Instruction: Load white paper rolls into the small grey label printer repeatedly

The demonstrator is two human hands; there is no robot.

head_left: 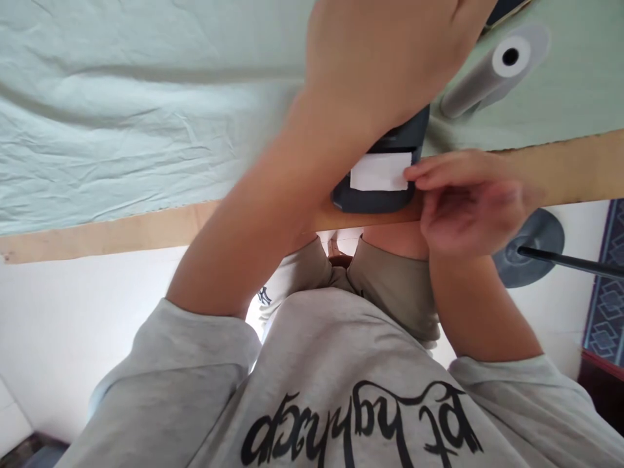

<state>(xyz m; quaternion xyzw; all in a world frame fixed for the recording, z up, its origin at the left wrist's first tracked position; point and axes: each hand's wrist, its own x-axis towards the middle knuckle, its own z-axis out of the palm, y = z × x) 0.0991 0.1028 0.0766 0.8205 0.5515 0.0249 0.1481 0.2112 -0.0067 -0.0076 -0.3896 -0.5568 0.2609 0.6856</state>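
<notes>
A dark, compact device that looks like a small printer (373, 201) sits at the table's near edge, partly hidden under my left forearm. A white slip of paper (380, 172) lies across its front, below a dark slot. My left hand (390, 52) reaches over the far part of the device; its fingers are hidden or beyond the top of the picture. My right hand (475, 198) is right of the device, slightly blurred. One outstretched fingertip meets the slip's right edge, while the other fingers are loosely bent and apart from it.
A roll of white paper or film (480, 78) lies on the pale green cloth (146, 117) at the right. Behind it is the corner of a dark object (502, 12). The wooden table edge (560, 169) runs across. A round grey base with a pole (531, 247) stands below on the floor.
</notes>
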